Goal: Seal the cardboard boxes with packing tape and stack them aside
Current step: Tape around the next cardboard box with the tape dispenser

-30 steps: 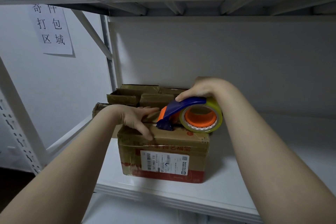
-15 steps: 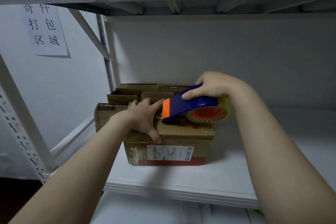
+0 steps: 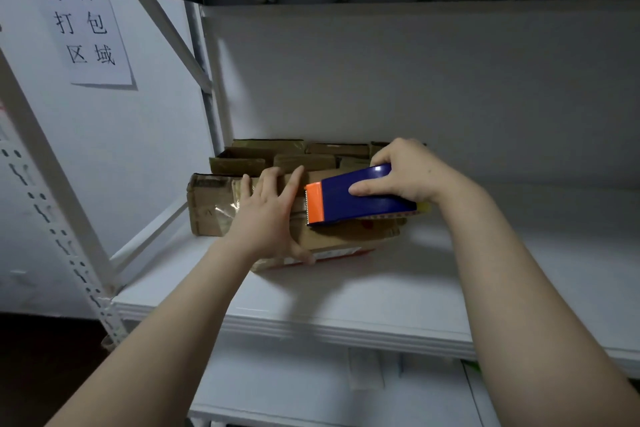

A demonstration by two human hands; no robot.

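One tape dispenser (image 3: 360,199) tipped flatter, right hand (image 3: 408,173) gripping it, left hand (image 3: 266,215) flat on one box (image 3: 341,236)

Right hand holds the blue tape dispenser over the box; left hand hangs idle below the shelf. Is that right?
Not quite. In the head view the left hand is not idle below the shelf: it rests on the box with fingers spread. The rest stands: the right hand holds the blue dispenser over the box.
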